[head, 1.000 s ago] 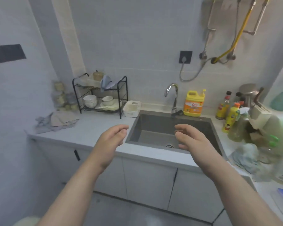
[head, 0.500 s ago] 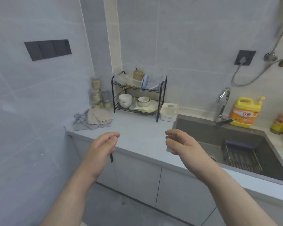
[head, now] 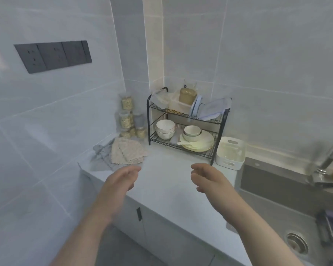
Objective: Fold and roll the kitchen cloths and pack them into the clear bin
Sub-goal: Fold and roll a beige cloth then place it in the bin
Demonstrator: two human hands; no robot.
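left hand and right hand both hover over the counter, fingers loosely curled, holding nothing; kitchen cloths piled in the far-left corner, just beside the dish rack

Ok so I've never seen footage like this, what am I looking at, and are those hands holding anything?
There is no machine here: a person wears a camera on the head, so the picture looks forward and down at their own arms. The left hand and right hand hover above the counter, fingers loosely curled, holding nothing. A pile of cloths lies in the corner, near jars, a dish rack and a white basket. The sink is on the right.
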